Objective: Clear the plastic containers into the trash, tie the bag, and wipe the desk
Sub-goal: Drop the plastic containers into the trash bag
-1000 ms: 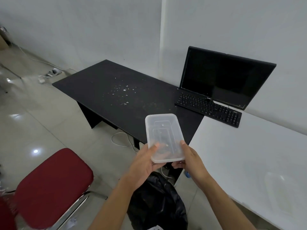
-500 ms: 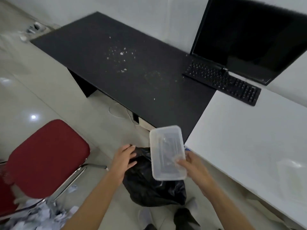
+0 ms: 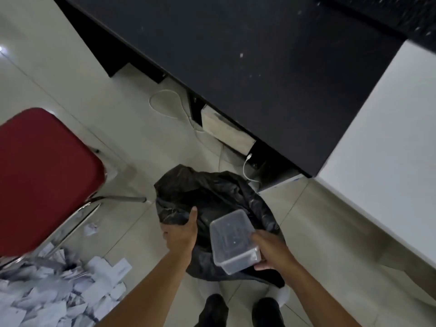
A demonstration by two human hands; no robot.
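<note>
A clear plastic container (image 3: 232,239) hangs just above the black trash bag (image 3: 212,197), which sits on the floor in front of my feet. My right hand (image 3: 271,251) grips the container's near right corner, thumb on top and fingers underneath. My left hand (image 3: 182,232) grips the bag's left rim, with the thumb over the plastic. The black desk (image 3: 259,67) fills the upper middle, its top speckled with a few pale crumbs.
A red padded chair (image 3: 42,175) with chrome legs stands at the left. Torn white paper (image 3: 54,291) is heaped on the floor at the lower left. A white desk (image 3: 389,142) runs along the right. White cables (image 3: 169,109) and a box lie under the black desk.
My view has tipped down from the desks to the floor. The left hand let go of the container and took the bag's rim. The right hand lowered the container over the bag.
</note>
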